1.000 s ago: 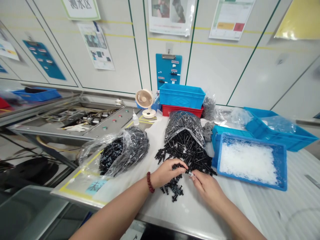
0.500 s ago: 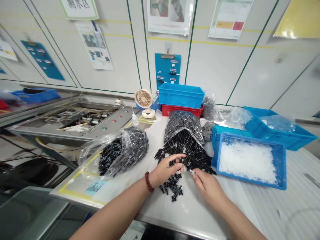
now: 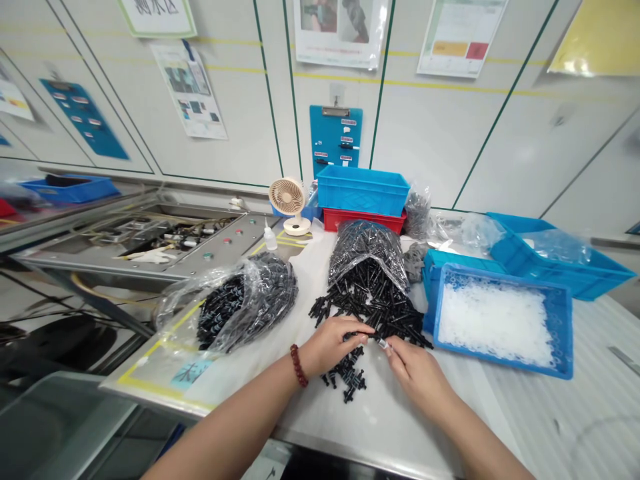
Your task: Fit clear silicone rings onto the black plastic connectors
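Note:
My left hand (image 3: 336,343), with a red bead bracelet at the wrist, pinches a slim black part (image 3: 354,335) above the table. Facing it, my right hand (image 3: 407,360) holds a small whitish piece (image 3: 383,343) between thumb and fingertips. The black part's right end meets that piece or is very near it. Behind the hands, black parts (image 3: 370,280) spill from a clear plastic bag (image 3: 367,240). Below my left hand lies a small pile of black parts with pale bands (image 3: 350,380).
A second clear bag of black parts (image 3: 250,300) lies at left. At right, a blue tray (image 3: 567,333) holds small white pieces. Behind stand a fan (image 3: 287,197), a blue bin (image 3: 363,190) over a red bin (image 3: 333,220), and a small bottle (image 3: 270,237).
My left hand's fingers have closed more, and the black part now points toward the whitish piece. The gap between the fingertips and that piece has been bridged. My right hand has hardly moved.

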Demonstrator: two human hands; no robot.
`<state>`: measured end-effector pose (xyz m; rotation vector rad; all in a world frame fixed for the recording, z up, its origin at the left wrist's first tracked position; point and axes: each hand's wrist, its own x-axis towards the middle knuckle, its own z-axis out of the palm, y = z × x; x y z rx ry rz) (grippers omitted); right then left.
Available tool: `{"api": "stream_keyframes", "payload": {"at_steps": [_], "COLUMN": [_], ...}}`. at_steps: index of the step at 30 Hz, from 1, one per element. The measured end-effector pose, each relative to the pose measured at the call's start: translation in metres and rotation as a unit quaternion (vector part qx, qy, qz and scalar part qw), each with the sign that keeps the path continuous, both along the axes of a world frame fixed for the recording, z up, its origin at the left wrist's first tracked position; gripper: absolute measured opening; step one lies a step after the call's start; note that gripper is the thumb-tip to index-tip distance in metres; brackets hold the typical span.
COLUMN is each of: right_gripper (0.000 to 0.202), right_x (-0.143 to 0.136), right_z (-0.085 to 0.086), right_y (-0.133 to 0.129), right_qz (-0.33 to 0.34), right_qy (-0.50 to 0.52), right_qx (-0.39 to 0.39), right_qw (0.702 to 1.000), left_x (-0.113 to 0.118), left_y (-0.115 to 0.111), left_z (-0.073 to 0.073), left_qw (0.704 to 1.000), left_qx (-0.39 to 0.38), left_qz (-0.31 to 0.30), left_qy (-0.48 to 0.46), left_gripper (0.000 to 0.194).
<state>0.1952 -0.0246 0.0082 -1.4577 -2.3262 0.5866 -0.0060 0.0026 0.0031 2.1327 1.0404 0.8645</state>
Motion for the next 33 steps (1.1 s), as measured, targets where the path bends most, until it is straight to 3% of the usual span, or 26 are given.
{"api": "stream_keyframes", "payload": {"at_steps": [7, 16, 20, 33], "right_gripper": [0.027, 0.026, 0.026, 0.027], "right_x": [0.000, -0.001, -0.001, -0.004], "right_z": [0.001, -0.002, -0.003, 0.002], "right_y": [0.000, 0.000, -0.002, -0.005], "right_qz": [-0.006, 0.019, 0.033, 0.072], "right_qy": [-0.013, -0.059, -0.069, -0.063], "right_qx": [-0.004, 0.006, 0.008, -0.013], "right_qw": [1.000, 0.998, 0.997, 0.995], "left_x": [-0.002, -0.004, -0.002, 0.003], "left_y": [-0.004, -0.001, -0.001, -0.006], "left_z": [0.006, 0.005, 0.002, -0.005], "left_qw": [0.998, 1.000, 0.998, 0.984], "left_qx": [-0.032, -0.023, 0.018, 0.083], "left_qz": [0.051, -0.006, -0.034, -0.044], "left_qy": [0.032, 0.017, 0.046, 0.151], "left_gripper": [0.005, 0.007, 0.005, 0.013]}}
